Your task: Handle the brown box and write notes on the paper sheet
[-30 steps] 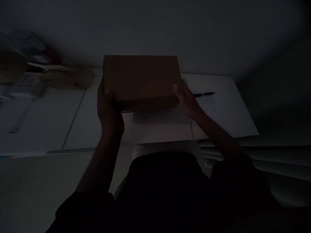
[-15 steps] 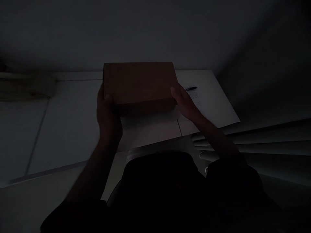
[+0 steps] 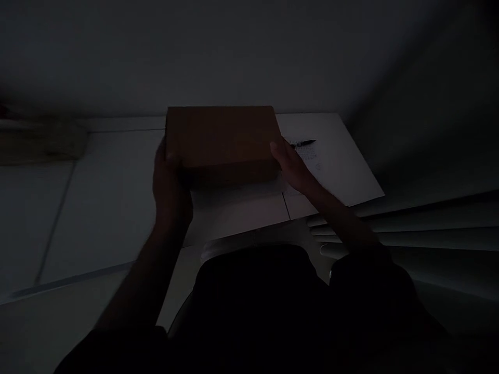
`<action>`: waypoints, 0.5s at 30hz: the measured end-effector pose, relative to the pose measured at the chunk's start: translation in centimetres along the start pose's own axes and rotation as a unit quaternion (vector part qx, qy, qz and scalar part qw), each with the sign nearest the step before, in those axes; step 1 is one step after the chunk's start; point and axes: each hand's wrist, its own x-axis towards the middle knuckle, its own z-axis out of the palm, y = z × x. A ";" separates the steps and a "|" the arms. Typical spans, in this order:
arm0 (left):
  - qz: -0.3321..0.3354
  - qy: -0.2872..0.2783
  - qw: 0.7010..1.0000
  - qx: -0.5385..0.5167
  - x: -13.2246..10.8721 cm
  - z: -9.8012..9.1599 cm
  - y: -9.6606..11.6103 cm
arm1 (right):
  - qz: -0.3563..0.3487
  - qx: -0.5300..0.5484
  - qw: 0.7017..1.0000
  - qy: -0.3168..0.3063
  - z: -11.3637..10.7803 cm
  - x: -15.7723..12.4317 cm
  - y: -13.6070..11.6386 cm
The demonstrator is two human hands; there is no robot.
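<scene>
A brown box (image 3: 222, 137) is held between my two hands, over the white table, in very dim light. My left hand (image 3: 169, 184) grips its left side, with the thumb at the near left corner. On the right side, my right hand (image 3: 290, 162) holds the box, its thumb on the top face near the front corner. The fingers of both hands are mostly hidden behind the box. Whether the box touches the table cannot be made out.
Right of the box, a dark pen (image 3: 306, 143) lies on the white table (image 3: 343, 171) beside small writing. A blurred yellowish object (image 3: 50, 137) sits at the far left. Pale folds (image 3: 429, 228) hang at the right, and a wall rises behind.
The top face of the box shows slightly lower and flatter, its far edge nearer to me. Both hands have shifted a little to the left and still hold it.
</scene>
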 end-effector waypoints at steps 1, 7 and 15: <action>-0.008 0.003 1.000 0.003 -0.1 0.1 0.3 | -0.001 0.000 1.000 -0.001 0.0 0.0 0.1; -0.014 0.026 0.998 0.057 0.0 0.0 0.3 | -0.013 -0.001 1.000 -0.006 -0.1 0.0 -0.2; -0.033 0.027 0.997 0.066 -0.3 -0.4 0.0 | -0.004 0.015 0.999 -0.030 -0.6 -0.1 -0.1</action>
